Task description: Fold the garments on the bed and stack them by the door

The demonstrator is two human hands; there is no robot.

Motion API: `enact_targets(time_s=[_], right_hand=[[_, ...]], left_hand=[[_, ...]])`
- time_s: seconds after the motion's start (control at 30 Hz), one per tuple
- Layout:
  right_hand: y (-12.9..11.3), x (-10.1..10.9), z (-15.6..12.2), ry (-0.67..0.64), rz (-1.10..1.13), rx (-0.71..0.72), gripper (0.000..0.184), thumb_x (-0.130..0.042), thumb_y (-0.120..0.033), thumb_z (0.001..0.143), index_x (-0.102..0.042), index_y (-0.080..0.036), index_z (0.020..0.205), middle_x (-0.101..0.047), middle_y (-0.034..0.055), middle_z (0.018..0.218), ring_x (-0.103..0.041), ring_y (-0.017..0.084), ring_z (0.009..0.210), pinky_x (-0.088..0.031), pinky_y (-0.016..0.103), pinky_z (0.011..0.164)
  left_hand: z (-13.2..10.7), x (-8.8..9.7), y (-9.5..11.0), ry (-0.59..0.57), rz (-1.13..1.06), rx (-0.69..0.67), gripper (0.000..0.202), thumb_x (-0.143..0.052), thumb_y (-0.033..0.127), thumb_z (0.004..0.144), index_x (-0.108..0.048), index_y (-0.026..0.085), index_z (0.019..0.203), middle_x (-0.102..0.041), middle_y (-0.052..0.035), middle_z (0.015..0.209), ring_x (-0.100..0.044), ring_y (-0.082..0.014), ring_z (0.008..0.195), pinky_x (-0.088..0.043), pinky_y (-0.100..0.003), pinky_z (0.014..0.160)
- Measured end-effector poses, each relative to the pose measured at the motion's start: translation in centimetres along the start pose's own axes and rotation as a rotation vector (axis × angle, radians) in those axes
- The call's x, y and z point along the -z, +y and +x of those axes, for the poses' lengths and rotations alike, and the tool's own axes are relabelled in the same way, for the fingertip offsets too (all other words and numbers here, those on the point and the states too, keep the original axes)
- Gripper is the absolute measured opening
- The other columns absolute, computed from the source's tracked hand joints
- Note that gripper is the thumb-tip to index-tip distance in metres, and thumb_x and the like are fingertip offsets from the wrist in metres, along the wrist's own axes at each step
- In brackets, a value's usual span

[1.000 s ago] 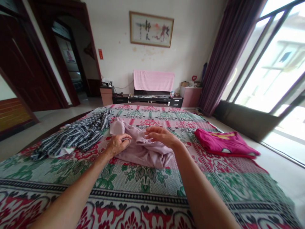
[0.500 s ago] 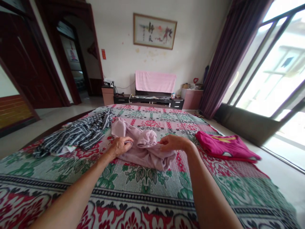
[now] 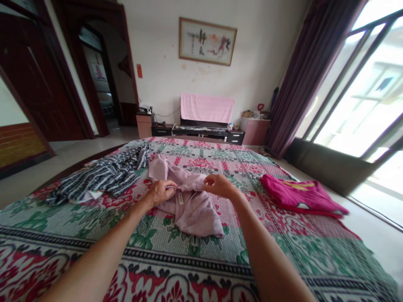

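A pale pink garment (image 3: 198, 212) lies crumpled on the patterned bed cover (image 3: 151, 247), with a small white label showing near its upper edge. My left hand (image 3: 162, 192) pinches the cloth at the left of that edge. On the other side, my right hand (image 3: 218, 186) has thumb and fingertips closed on the same edge, lifting it slightly. Part of the cloth spreads out below the hands in a loose flap; another part, perhaps a sleeve, points away to the upper left. Its exact kind cannot be made out.
To the left lies a rumpled black-and-white striped garment (image 3: 107, 174). A folded magenta garment (image 3: 302, 197) sits to the right. Beyond the bed stands a low black cabinet (image 3: 236, 137) with a pink cloth (image 3: 208, 108) draped over a screen.
The bunched roll in the middle of the pink garment has been opened out, and its label now shows. My right hand has moved left, closer to my left hand, which stays on the cloth.
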State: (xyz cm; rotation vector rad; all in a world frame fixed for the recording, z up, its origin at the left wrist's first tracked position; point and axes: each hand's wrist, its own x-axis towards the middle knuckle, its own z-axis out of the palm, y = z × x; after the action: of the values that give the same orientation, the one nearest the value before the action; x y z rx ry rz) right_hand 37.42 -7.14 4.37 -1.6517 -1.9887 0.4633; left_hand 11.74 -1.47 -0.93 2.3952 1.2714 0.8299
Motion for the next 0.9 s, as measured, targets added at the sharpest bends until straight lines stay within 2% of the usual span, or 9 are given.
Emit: enact_targets(time_s=[0.1,0.17,0.23,0.33,0.47,0.6,0.67,0.77,0.9], right_hand=[[1.0,-1.3,0.3,0.116,-0.052,0.132,0.030,-0.072,-0.026,0.065,-0.067,-0.017,0.093,-0.064,0.0055,0.088,-0.058,0.016,0.075,-0.049,0.031,0.072],[1.1,-2.5,0.5,0.124,-0.038,0.267,0.048,-0.075,-0.025,0.062,-0.064,-0.019,0.108,-0.060,0.0083,0.106,-0.059,0.019,0.090,-0.050,0.035,0.083],[1.1,-3.6,0.7,0.122,-0.036,0.386,0.056,-0.074,-0.021,0.062,-0.060,-0.021,0.116,-0.056,0.0101,0.119,-0.056,0.022,0.105,-0.047,0.039,0.092],[1.5,-4.9,1.3,0.161,-0.036,0.453,0.042,-0.064,-0.011,0.069,-0.064,-0.020,0.110,-0.058,0.0107,0.119,-0.055,0.023,0.112,-0.044,0.040,0.097],[1.7,-5.0,1.6,0.199,0.031,0.466,0.022,-0.053,-0.008,0.079,-0.069,-0.019,0.088,-0.067,0.0079,0.103,-0.061,0.020,0.102,-0.046,0.036,0.094],[1.3,-4.1,1.4,0.262,0.103,0.420,0.020,-0.049,-0.012,0.083,-0.068,-0.019,0.085,-0.069,0.0056,0.097,-0.063,0.017,0.095,-0.048,0.032,0.090],[1.1,-4.0,1.2,0.253,0.097,0.414,0.016,-0.057,-0.015,0.079,-0.067,-0.019,0.091,-0.069,0.0058,0.100,-0.063,0.018,0.096,-0.048,0.032,0.090],[0.9,-4.7,1.2,0.211,0.053,0.422,0.026,-0.067,-0.016,0.070,-0.067,-0.019,0.096,-0.068,0.0070,0.106,-0.062,0.020,0.099,-0.048,0.034,0.090],[0.5,-5.3,1.3,0.263,0.050,0.383,0.019,-0.059,-0.011,0.073,-0.070,-0.021,0.085,-0.069,0.0070,0.107,-0.062,0.020,0.101,-0.047,0.033,0.092]], left_hand=[[0.0,0.0,0.1,-0.001,0.009,-0.001,0.031,-0.050,0.028,0.076,-0.075,0.019,0.092,-0.075,-0.0018,0.079,-0.064,-0.0147,0.068,-0.047,-0.021,0.068],[0.1,0.1,0.2,-0.003,0.007,-0.007,0.032,-0.049,0.027,0.075,-0.075,0.018,0.093,-0.075,-0.0023,0.080,-0.064,-0.0148,0.068,-0.048,-0.021,0.069],[0.1,0.1,0.2,-0.005,0.001,-0.018,0.033,-0.049,0.026,0.075,-0.075,0.017,0.093,-0.075,-0.0028,0.080,-0.064,-0.0150,0.067,-0.048,-0.022,0.069],[0.1,0.1,0.3,0.002,-0.007,-0.031,0.033,-0.049,0.026,0.074,-0.075,0.016,0.092,-0.075,-0.0033,0.078,-0.064,-0.0149,0.066,-0.048,-0.022,0.068],[0.0,0.3,0.7,0.004,-0.021,-0.019,0.032,-0.049,0.025,0.073,-0.076,0.016,0.090,-0.075,-0.0031,0.077,-0.064,-0.0151,0.067,-0.049,-0.022,0.069],[0.0,0.5,1.1,-0.013,-0.011,-0.001,0.033,-0.049,0.027,0.074,-0.076,0.016,0.091,-0.075,-0.0036,0.081,-0.065,-0.0158,0.069,-0.049,-0.022,0.070],[0.0,0.5,1.1,-0.018,0.000,0.001,0.034,-0.049,0.027,0.074,-0.076,0.015,0.091,-0.075,-0.0041,0.081,-0.066,-0.0159,0.069,-0.049,-0.022,0.070],[0.0,0.4,1.0,-0.019,0.009,-0.009,0.034,-0.048,0.026,0.074,-0.075,0.016,0.092,-0.075,-0.0043,0.083,-0.066,-0.0159,0.070,-0.049,-0.022,0.071],[-0.1,0.3,0.7,-0.017,0.016,-0.019,0.033,-0.048,0.026,0.075,-0.075,0.016,0.093,-0.075,-0.0035,0.083,-0.066,-0.0155,0.071,-0.048,-0.022,0.071]])
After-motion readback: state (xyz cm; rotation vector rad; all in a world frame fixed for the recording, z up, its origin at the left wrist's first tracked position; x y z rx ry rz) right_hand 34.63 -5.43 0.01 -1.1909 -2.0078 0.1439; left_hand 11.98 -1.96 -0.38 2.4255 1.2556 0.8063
